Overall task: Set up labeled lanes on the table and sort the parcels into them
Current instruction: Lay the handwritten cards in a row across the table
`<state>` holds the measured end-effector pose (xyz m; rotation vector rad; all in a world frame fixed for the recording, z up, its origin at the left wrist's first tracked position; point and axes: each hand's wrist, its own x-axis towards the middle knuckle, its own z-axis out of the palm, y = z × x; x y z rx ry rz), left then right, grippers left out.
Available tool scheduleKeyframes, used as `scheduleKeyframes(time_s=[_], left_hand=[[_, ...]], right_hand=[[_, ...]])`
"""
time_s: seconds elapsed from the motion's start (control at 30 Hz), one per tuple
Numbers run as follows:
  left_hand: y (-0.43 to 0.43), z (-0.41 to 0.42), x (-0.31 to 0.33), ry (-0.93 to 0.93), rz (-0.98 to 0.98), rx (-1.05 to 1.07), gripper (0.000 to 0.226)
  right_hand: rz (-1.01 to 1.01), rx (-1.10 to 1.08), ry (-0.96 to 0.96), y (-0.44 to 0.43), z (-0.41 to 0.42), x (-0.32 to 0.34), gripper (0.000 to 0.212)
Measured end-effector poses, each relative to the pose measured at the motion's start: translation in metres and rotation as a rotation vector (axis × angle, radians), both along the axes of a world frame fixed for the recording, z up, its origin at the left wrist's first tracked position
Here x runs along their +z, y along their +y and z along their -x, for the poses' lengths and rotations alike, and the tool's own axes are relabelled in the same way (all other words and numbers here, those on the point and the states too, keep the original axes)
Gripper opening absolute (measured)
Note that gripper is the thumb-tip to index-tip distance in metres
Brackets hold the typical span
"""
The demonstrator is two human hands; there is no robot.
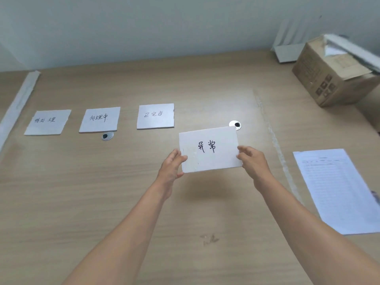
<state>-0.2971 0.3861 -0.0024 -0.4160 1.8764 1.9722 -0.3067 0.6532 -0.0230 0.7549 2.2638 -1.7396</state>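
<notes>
On the counter [123, 192] three label cards lie in one row: the left card [47, 122], the middle card [99, 119] to its right, and the third card [155, 116] further right. A fourth card [209, 149] is to the right of the row and nearer to the person, held between the left hand [171, 167] and the right hand [254, 163]. A cardboard box [329, 75] stands at the far right corner. A printed sheet [337, 190] lies at the right edge, in front of the box.
</notes>
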Motion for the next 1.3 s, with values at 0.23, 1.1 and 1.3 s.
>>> scheduleKeyframes(time_s=[0.23, 1.1, 1.3], left_hand=[[0.045, 0.086, -0.008, 0.008, 0.051, 0.002, 0.027], [0.088, 0.278, -0.092, -0.118, 0.197, -0.032, 0.015], [0.089, 0.273, -0.093, -0.128, 0.2, 0.01, 0.015]], right_hand=[[-0.009, 0.038, 0.002, 0.044, 0.087, -0.007, 0.037], [-0.125, 0.104, -0.102, 0.072, 0.263, -0.079, 0.038], [-0.127, 0.107, -0.087, 0.072, 0.259, -0.081, 0.041]])
